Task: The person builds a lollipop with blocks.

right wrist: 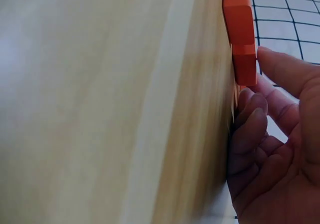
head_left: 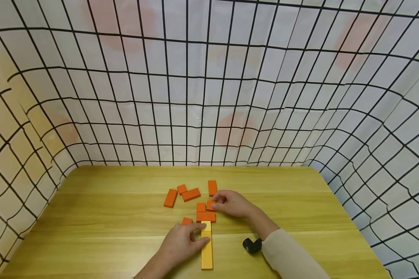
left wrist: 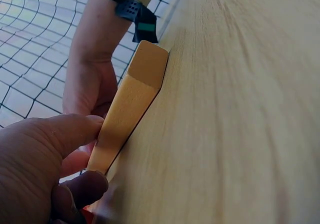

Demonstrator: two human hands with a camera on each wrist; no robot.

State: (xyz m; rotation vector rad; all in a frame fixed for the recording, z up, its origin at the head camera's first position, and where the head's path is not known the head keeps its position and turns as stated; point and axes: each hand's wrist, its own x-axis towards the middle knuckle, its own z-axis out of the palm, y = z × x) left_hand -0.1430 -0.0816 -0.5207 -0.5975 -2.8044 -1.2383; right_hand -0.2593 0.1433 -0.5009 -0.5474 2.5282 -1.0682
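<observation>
My left hand [head_left: 179,242] lies at the left side of a yellow column, its thumb touching the long yellow block [head_left: 207,257] and its index fingertip at the small pale yellow block [head_left: 207,223]. At the column's far end an orange block [head_left: 205,217] lies crosswise. Two small orange blocks stand side by side beyond it. With thumb and index finger, my right hand [head_left: 233,204] pinches the right one [right wrist: 245,66]; the left one [head_left: 201,207] sits next to it. The long block [left wrist: 127,104] lies flat on the table in the left wrist view.
Beyond the hands lie loose orange blocks: one upright [head_left: 212,188], two long ones [head_left: 170,198] and a small square block [head_left: 182,189]. Another orange block [head_left: 187,221] shows partly behind the left hand. A black device [head_left: 252,245] is at the right wrist. Grid-patterned walls enclose the wooden table [head_left: 300,201].
</observation>
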